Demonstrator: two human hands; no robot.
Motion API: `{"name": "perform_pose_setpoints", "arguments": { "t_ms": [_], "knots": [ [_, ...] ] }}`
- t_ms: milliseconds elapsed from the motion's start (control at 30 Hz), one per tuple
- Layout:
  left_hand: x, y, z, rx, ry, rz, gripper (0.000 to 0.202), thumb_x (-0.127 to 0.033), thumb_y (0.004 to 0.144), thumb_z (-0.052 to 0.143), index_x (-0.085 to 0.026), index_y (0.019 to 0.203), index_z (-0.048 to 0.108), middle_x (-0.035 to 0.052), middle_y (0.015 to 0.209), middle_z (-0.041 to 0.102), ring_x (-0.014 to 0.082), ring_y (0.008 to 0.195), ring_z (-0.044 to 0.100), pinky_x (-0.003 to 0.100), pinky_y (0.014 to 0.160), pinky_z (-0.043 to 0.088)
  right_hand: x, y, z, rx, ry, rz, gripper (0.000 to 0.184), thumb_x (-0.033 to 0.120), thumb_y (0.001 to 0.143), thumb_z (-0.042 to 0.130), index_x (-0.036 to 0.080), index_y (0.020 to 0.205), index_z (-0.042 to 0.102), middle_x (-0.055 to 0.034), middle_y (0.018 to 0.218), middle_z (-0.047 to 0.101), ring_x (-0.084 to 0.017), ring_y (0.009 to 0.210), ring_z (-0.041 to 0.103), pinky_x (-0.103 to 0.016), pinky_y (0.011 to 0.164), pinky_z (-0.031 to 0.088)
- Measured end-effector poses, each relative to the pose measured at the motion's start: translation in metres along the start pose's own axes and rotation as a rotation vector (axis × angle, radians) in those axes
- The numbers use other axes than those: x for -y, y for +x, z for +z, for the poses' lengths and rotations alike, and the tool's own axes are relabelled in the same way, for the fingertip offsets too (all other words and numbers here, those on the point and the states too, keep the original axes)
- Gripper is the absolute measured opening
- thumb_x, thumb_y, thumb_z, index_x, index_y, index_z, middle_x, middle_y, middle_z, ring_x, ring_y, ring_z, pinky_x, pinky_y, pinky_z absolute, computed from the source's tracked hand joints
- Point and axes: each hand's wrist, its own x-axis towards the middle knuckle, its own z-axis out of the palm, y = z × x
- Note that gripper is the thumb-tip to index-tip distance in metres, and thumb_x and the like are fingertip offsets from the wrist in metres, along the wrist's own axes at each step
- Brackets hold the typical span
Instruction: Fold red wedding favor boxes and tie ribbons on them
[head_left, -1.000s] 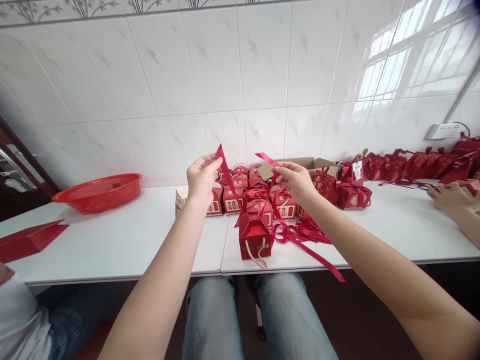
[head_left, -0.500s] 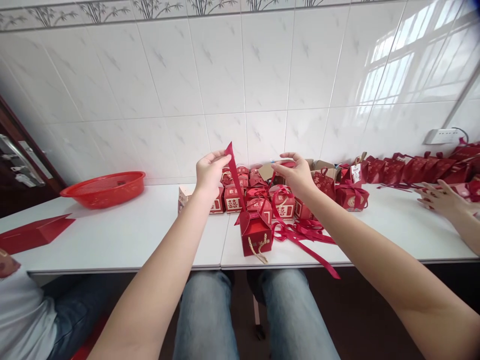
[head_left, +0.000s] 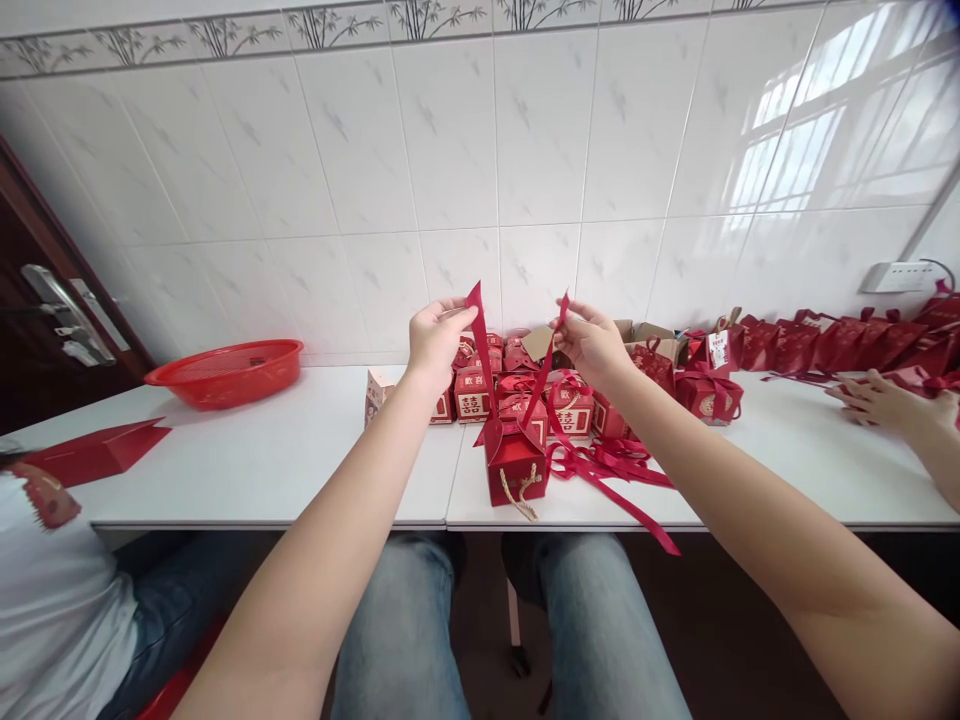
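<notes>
My left hand (head_left: 437,335) pinches one end of a red ribbon (head_left: 481,345) and my right hand (head_left: 594,342) pinches the other end, both raised above the table. The ribbon runs down from each hand to a small red gift box (head_left: 515,466) with a rope handle, standing near the front edge of the white table (head_left: 285,460). Loose red ribbons (head_left: 611,470) lie to the right of that box, one trailing over the table edge. Behind it stand several small red boxes (head_left: 471,392) with gold print.
A red plastic basket (head_left: 226,373) sits at the back left and a flat red paper piece (head_left: 97,452) lies near the left edge. A row of finished red boxes (head_left: 795,345) lines the wall at right. Another person's hand (head_left: 874,400) rests at right; someone in white sits at left.
Both hands have stayed raised with the ribbon ends. My right hand re-gripped its end, which now stands upright, and the ribbon looks tauter over the box.
</notes>
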Motion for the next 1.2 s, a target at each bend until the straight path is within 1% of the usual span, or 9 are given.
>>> {"name": "perform_pose_setpoints", "arguments": {
  "t_ms": [100, 167, 300, 400, 467, 567, 767, 933, 1200],
  "knots": [
    [0.002, 0.001, 0.001, 0.001, 0.012, 0.0, 0.015, -0.02, 0.062, 0.076, -0.019, 0.075, 0.068, 0.0054, 0.082, 0.074, 0.016, 0.068, 0.063, 0.026, 0.053, 0.039, -0.004, 0.004, 0.0, -0.054, 0.029, -0.035, 0.042, 0.043, 0.073, 0.076, 0.024, 0.085, 0.04, 0.0083, 0.063, 0.052, -0.006, 0.053, 0.045, -0.018, 0.052, 0.04],
    [0.003, 0.002, 0.001, 0.002, 0.017, 0.001, 0.016, -0.02, 0.062, 0.076, -0.02, 0.075, 0.068, 0.0052, 0.08, 0.073, 0.0156, 0.065, 0.062, 0.026, 0.052, 0.038, -0.006, 0.004, 0.001, -0.06, 0.022, -0.055, 0.047, 0.042, 0.068, 0.08, 0.024, 0.083, 0.04, 0.0083, 0.064, 0.05, -0.006, 0.054, 0.044, -0.019, 0.051, 0.039],
    [0.003, 0.003, 0.001, 0.002, 0.017, 0.01, 0.017, -0.02, 0.061, 0.077, -0.02, 0.076, 0.068, 0.0057, 0.081, 0.074, 0.0172, 0.067, 0.063, 0.027, 0.054, 0.04, -0.007, 0.003, 0.001, -0.021, -0.014, -0.082, 0.042, 0.035, 0.061, 0.084, 0.021, 0.081, 0.05, 0.0058, 0.068, 0.05, -0.007, 0.056, 0.044, -0.022, 0.055, 0.04],
    [0.001, 0.002, 0.001, 0.007, 0.011, 0.012, 0.016, -0.02, 0.062, 0.076, -0.02, 0.077, 0.069, 0.0055, 0.082, 0.075, 0.019, 0.074, 0.066, 0.027, 0.057, 0.044, -0.007, 0.004, 0.001, 0.006, -0.045, -0.111, 0.032, 0.043, 0.068, 0.079, 0.019, 0.08, 0.061, 0.0014, 0.076, 0.058, -0.007, 0.057, 0.044, -0.024, 0.056, 0.041],
    [-0.001, 0.001, 0.001, 0.008, 0.004, 0.01, 0.015, -0.019, 0.062, 0.075, -0.02, 0.076, 0.07, 0.0051, 0.082, 0.075, 0.0194, 0.079, 0.067, 0.027, 0.059, 0.046, -0.005, 0.006, 0.001, 0.018, -0.065, -0.129, 0.034, 0.049, 0.07, 0.076, 0.019, 0.084, 0.068, -0.0004, 0.082, 0.063, -0.007, 0.057, 0.044, -0.024, 0.055, 0.041],
    [-0.001, 0.0, 0.001, 0.003, -0.004, 0.006, 0.014, -0.018, 0.063, 0.075, -0.02, 0.076, 0.07, 0.0049, 0.082, 0.075, 0.0196, 0.081, 0.068, 0.027, 0.06, 0.047, -0.002, 0.01, 0.0, 0.035, -0.104, -0.144, 0.038, 0.054, 0.071, 0.076, 0.019, 0.086, 0.072, 0.0013, 0.072, 0.06, -0.006, 0.052, 0.04, -0.023, 0.05, 0.038],
    [0.0, -0.001, 0.001, -0.002, -0.012, 0.009, 0.013, -0.022, 0.063, 0.077, -0.02, 0.074, 0.07, 0.006, 0.085, 0.075, 0.0206, 0.085, 0.067, 0.027, 0.062, 0.048, 0.009, 0.015, 0.008, 0.043, -0.137, -0.157, 0.029, 0.039, 0.063, 0.085, 0.018, 0.073, 0.068, 0.0031, 0.063, 0.058, -0.006, 0.054, 0.046, -0.022, 0.05, 0.041],
    [0.001, -0.004, 0.004, -0.017, -0.032, 0.007, 0.015, -0.028, 0.065, 0.078, -0.02, 0.073, 0.068, 0.0063, 0.086, 0.074, 0.0202, 0.082, 0.066, 0.028, 0.06, 0.047, 0.02, 0.017, 0.018, 0.067, -0.185, -0.117, 0.027, 0.033, 0.067, 0.084, 0.016, 0.061, 0.064, 0.0048, 0.052, 0.048, -0.004, 0.045, 0.035, -0.022, 0.042, 0.035],
    [0.002, -0.003, 0.009, 0.035, -0.081, -0.025, 0.02, -0.03, 0.064, 0.08, -0.02, 0.075, 0.067, 0.0045, 0.083, 0.072, 0.0189, 0.077, 0.065, 0.029, 0.061, 0.049, 0.029, 0.017, 0.022, 0.156, -0.277, -0.057, 0.027, 0.034, 0.068, 0.084, 0.012, 0.063, 0.069, -0.0003, 0.056, 0.058, -0.003, 0.045, 0.039, -0.02, 0.039, 0.032]
  ]
}}
